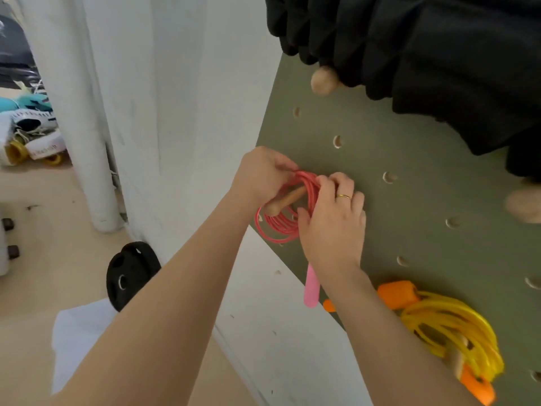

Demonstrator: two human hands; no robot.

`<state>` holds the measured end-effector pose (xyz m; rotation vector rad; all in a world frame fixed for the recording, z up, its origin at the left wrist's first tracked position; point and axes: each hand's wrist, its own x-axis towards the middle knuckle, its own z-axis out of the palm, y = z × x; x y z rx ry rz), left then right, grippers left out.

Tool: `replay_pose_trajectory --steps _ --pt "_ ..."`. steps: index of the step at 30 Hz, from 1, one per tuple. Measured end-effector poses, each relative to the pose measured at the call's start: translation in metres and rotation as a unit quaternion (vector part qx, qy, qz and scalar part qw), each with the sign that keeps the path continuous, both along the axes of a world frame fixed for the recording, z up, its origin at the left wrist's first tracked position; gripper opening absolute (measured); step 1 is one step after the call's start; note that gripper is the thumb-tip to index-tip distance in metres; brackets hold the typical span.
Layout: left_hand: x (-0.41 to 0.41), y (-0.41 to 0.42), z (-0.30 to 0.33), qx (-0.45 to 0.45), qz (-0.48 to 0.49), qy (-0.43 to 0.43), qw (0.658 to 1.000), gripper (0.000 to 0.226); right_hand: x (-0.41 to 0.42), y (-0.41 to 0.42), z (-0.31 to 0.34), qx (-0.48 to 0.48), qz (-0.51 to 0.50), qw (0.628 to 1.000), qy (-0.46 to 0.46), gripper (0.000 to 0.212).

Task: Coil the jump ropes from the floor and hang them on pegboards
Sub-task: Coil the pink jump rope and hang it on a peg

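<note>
While both hands pinch the top of the coiled pink plastic jump rope, the left hand and right hand are seating its loops over a round-headed wooden peg between them on the olive-green pegboard. Its pink handle dangles below the right wrist. Hanging looks nearly done; next, both hands should release gently so no loop slips off.

Pink jump rope, yellow rope with orange handles, olive-green pegboard, black cloth
</note>
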<state>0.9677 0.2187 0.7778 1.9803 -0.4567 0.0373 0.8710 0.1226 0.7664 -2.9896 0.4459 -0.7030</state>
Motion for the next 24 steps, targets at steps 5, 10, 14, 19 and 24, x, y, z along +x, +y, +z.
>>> replay_pose_trajectory --steps 5,10,14,19,24 --pt "-0.024 0.000 -0.002 0.103 0.003 -0.080 0.991 0.040 -0.012 0.006 0.010 0.049 0.029 0.997 0.055 0.064" --pt "-0.058 0.002 -0.003 0.125 -0.004 -0.089 0.988 0.047 -0.046 0.009 0.033 0.047 0.095 0.992 0.075 0.067" --pt "-0.091 -0.001 -0.002 0.089 -0.016 -0.062 0.994 0.045 -0.074 0.005 0.040 0.030 0.141 0.984 0.108 0.054" --pt "-0.113 0.002 0.011 0.008 0.078 0.011 0.997 0.041 -0.094 -0.018 0.037 0.112 0.164 0.966 0.165 0.045" --pt "-0.116 0.011 0.007 -0.130 0.129 0.130 0.974 0.044 -0.084 -0.016 0.026 0.240 0.186 0.939 0.160 0.039"
